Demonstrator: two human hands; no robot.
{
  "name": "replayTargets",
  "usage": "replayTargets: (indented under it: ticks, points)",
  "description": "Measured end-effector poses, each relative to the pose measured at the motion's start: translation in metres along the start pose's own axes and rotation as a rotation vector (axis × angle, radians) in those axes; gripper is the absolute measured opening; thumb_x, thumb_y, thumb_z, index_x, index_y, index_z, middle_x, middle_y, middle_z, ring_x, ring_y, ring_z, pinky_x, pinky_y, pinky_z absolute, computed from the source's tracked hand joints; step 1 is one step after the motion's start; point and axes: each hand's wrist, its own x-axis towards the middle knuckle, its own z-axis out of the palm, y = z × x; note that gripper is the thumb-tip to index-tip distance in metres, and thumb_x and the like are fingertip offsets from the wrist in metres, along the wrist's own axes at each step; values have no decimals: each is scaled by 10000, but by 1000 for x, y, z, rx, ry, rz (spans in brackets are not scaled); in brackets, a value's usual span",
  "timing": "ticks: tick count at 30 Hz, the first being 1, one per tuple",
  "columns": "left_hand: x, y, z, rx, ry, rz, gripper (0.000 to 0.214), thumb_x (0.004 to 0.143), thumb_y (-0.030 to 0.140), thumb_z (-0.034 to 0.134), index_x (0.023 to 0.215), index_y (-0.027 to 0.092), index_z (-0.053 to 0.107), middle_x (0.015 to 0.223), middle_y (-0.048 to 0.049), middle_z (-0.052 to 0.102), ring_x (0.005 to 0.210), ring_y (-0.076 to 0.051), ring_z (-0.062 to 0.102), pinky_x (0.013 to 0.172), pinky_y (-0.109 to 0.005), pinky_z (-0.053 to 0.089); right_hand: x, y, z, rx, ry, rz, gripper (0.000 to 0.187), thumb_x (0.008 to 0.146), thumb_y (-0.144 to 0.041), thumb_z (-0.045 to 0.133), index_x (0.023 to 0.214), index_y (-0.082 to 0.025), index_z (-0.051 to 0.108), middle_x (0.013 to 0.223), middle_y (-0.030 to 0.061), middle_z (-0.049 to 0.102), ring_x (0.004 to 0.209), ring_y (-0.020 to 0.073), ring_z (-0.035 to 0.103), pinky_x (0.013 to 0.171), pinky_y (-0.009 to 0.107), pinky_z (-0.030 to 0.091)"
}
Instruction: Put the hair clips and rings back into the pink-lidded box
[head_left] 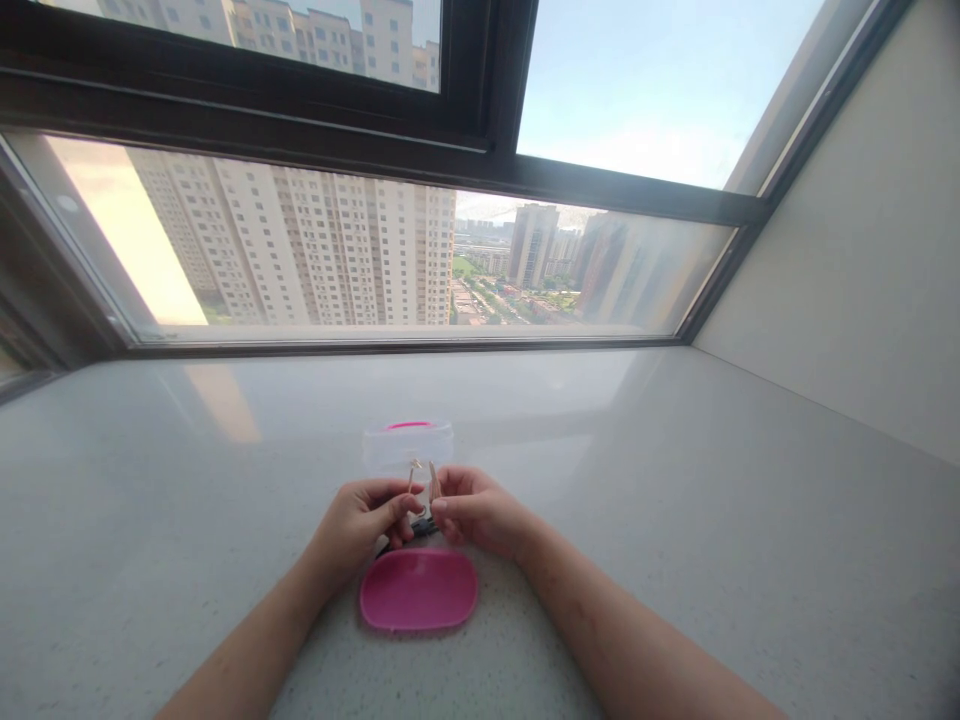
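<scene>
Over the pale countertop, my left hand pinches a thin, pale gold-coloured piece with a small knobby top. Close beside it, my right hand is closed on a slim, tan pointed piece. Both pieces stand roughly upright and a little apart; their exact kind is too small to make out. Beneath the fingers lies a dark, narrow object, partly hidden by my left hand. A shallow pink oval lid or tray is on the near side of my hands. Just beyond them stands a clear plastic box with a pink strip.
The speckled white countertop runs back to a dark-framed window. A white wall bounds it on the right. Tall buildings show outside through the glass.
</scene>
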Motion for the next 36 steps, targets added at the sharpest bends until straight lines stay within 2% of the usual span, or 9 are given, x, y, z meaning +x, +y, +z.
replayTargets:
  ticks: [7,11,16,23,27,36]
  points:
    - [-2,3,0,-60,-73,-4,326,727,377,665,876,88,677,542,-41,638,459,-126,556,456,-226,446,-1,-1,2,-29,8,8,352,600,-251,794,739,-155,485,536,-84,496,365,28,424,358,147,295]
    - [0,-2,-1,-65,-103,-35,354,783,393,600,952,85,645,506,-41,627,393,-99,499,392,-186,356,-1,-1,2,-76,18,25,321,643,-300,765,826,-128,565,541,-64,522,372,33,434,358,150,305]
    - [1,-4,-1,-97,-144,-15,327,813,389,562,912,85,630,491,-32,607,384,-87,472,388,-179,310,-1,1,0,-126,32,31,299,635,-308,769,747,-110,574,546,-49,535,391,38,449,369,154,336]
    - [0,1,1,-186,-133,-28,245,799,312,572,907,93,597,588,-31,623,421,-91,521,387,-175,336,-2,0,2,-224,70,22,321,635,-352,760,718,-111,566,511,-45,536,374,46,445,347,152,313]
    - [3,0,-2,-189,-142,-31,212,769,250,570,912,97,594,665,-46,641,465,-112,571,399,-184,369,-1,1,2,-268,70,29,335,675,-399,722,740,-103,581,521,-29,561,399,63,490,381,164,358]
    - [3,-3,-2,-159,-152,-28,176,700,168,533,843,87,595,543,-28,625,460,-130,589,422,-192,429,-1,2,0,-273,21,68,355,704,-427,685,768,-86,614,590,8,607,465,85,557,428,175,395]
